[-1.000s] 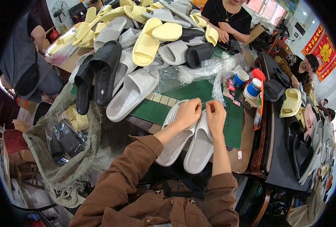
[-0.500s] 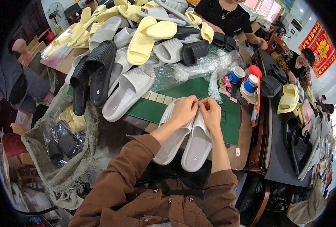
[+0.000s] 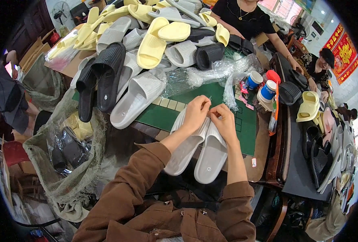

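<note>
A pair of light grey slide slippers lies before me, soles facing me. The left slipper [image 3: 180, 156] is partly under my left forearm, and the right slipper [image 3: 211, 158] is beside it. Over their toe ends, my left hand [image 3: 197, 112] pinches a thin pale strand [image 3: 210, 98] whose tip shows above the fingers. Close beside it, my right hand [image 3: 224, 120] is closed in a pinch; whatever is between its fingertips is too small to make out. Behind the hands lies a bundle of thin white strands [image 3: 229, 97].
A pile of slippers [image 3: 150, 44] rises behind the green mat [image 3: 243, 139]. Blue cups [image 3: 268, 90] stand at right, near a dark table [image 3: 298, 161] bearing more slippers. A mesh sack [image 3: 41, 157] sits at left. Other people [image 3: 245, 20] work nearby.
My hands have drawn slightly apart, the right one lowering a little. The strand's tip now shows above my left fingers. A co-worker's arm at the back right has reached toward the black slippers.
</note>
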{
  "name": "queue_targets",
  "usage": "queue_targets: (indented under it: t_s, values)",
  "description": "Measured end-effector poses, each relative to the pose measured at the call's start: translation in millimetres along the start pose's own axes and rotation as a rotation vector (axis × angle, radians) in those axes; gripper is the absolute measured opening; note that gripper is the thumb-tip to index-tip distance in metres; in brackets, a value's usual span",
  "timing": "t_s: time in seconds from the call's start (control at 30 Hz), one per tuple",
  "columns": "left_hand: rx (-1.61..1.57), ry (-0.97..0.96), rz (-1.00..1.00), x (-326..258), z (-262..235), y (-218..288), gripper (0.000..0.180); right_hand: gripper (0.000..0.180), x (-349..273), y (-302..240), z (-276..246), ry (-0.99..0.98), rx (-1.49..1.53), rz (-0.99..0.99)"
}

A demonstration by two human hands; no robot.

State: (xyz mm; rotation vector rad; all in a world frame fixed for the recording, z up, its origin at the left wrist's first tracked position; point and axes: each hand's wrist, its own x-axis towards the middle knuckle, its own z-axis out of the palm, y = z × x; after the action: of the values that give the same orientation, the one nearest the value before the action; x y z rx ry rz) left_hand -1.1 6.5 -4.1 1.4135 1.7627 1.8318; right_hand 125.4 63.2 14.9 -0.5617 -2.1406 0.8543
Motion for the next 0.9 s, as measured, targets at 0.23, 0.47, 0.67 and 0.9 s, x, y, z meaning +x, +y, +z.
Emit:
queue_targets:
  t_s: [0.23, 0.47, 0.67, 0.9]
  values:
    - [-0.101, -0.074, -0.128, 0, -3, 2, 0.014, 0.006, -1, -3, 2, 0.101, -0.025, 0.074]
    - [0.005, -0.227, -0.111, -4, -6, 5, 0.014, 0.006, -2, 3, 2, 0.205, -0.101, 0.093]
    - [0.102, -0.228, -0.118, -4, -5, 12, 0.011, 0.005, -1, 6, 2, 0.261, -0.103, 0.123]
    - [0.15, -0.171, -0.066, -6, -6, 7, 0.008, 0.005, -1, 3, 4, 0.135, -0.098, 0.047]
